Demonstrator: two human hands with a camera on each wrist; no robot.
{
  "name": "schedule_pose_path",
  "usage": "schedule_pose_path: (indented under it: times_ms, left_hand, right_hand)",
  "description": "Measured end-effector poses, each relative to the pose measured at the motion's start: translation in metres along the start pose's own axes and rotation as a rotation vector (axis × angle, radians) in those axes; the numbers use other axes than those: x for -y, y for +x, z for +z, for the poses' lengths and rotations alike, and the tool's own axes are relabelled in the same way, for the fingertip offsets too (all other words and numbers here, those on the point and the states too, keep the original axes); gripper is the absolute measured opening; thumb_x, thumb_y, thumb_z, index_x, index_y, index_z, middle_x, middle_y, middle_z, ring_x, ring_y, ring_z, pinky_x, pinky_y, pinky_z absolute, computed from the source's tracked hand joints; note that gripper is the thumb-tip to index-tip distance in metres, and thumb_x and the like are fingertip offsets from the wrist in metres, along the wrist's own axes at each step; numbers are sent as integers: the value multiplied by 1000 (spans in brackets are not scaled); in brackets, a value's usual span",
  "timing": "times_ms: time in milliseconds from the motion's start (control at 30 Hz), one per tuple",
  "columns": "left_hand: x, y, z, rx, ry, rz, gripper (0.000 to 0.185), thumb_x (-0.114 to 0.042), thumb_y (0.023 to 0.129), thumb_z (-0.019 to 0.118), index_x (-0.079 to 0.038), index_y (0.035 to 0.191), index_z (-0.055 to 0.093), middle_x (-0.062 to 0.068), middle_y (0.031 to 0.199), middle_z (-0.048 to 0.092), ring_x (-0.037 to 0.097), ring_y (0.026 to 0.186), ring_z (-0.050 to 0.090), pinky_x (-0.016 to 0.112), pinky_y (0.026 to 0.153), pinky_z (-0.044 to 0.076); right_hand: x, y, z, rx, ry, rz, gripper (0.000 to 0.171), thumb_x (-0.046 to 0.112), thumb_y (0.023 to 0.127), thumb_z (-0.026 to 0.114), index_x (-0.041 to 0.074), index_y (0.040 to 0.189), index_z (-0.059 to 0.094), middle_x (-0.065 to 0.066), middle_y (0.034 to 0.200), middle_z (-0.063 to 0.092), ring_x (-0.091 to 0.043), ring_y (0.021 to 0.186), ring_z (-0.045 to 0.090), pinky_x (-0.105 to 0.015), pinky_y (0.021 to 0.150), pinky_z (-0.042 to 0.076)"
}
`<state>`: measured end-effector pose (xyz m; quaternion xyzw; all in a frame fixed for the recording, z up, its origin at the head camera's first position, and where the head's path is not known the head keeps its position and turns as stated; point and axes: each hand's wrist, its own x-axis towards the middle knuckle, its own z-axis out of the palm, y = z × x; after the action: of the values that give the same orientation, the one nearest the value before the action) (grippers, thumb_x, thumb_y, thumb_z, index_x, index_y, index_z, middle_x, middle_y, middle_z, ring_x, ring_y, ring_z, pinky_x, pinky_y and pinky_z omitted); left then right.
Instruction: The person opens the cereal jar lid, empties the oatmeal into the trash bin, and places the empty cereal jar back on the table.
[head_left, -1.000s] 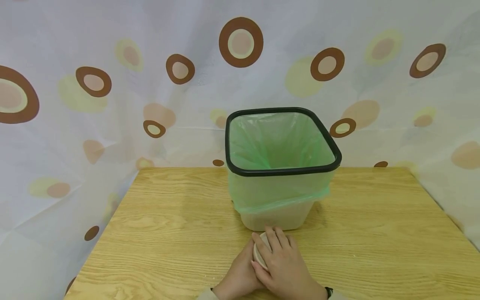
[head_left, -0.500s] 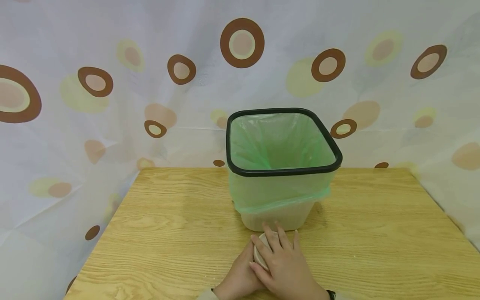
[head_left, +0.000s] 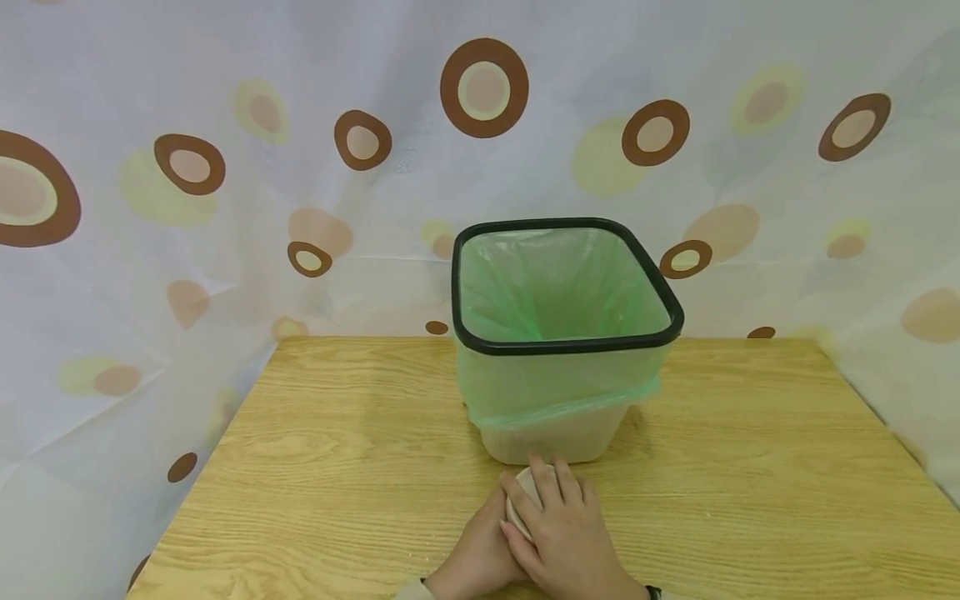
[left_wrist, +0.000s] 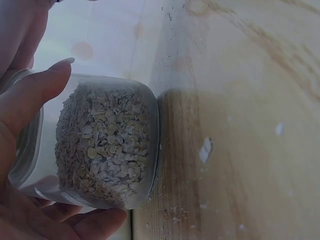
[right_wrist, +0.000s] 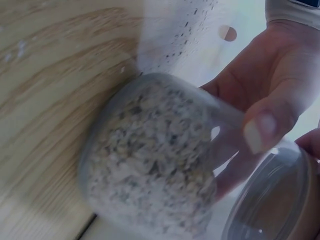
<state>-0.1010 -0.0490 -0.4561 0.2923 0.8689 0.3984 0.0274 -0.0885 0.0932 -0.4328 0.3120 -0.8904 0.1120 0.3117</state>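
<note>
Both hands are meeting at the near edge of the wooden table, working on one small clear jar of oat-like flakes. The left hand is wrapping the jar's body, fingers curled along its side and thumb under it, so the jar is sitting in that palm with its base just above the table surface. The right hand is lying over the top of the jar, fingers curled down over its light lid; the right wrist view is showing the lid's clear rim close under that hand, though whether the lid is seated or lifted off cannot be told. Just beyond the fingertips of both hands, a bin with a black rim and a green liner is standing on the table. Pale crumbs are lying on the wood beside the jar. Behind the bin, a curtain with brown and yellow circles is hanging.
</note>
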Motion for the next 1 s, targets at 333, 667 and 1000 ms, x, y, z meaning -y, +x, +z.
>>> schedule_pose_path:
  times_ms: [333, 667, 1000]
  left_hand:
    - [0, -1, -1, 8, -142, -109, 83, -29, 80, 82, 1, 141, 35, 15, 135, 46, 22, 117, 53, 32, 93, 47]
    - [2, -1, -1, 7, -238, -130, 89, -27, 76, 85, -3, 144, 32, 12, 137, 46, 20, 118, 52, 30, 93, 47]
    - [4, -2, 0, 14, -359, -146, 95, -19, 75, 84, -2, 148, 26, 10, 140, 45, 15, 117, 53, 26, 94, 45]
  right_hand:
    - [-12, 1, -1, -3, 81, -103, 51, 45, 105, 28, 17, 120, 67, -16, 121, 59, -37, 99, 59, -50, 69, 50]
    - [-23, 1, -4, 30, 175, -195, 40, 43, 102, 41, 18, 122, 66, -10, 124, 58, -29, 105, 55, -46, 75, 48]
    - [-36, 4, -3, 11, 284, -315, 34, 35, 97, 53, 19, 126, 63, -7, 128, 57, -27, 108, 55, -45, 81, 48]
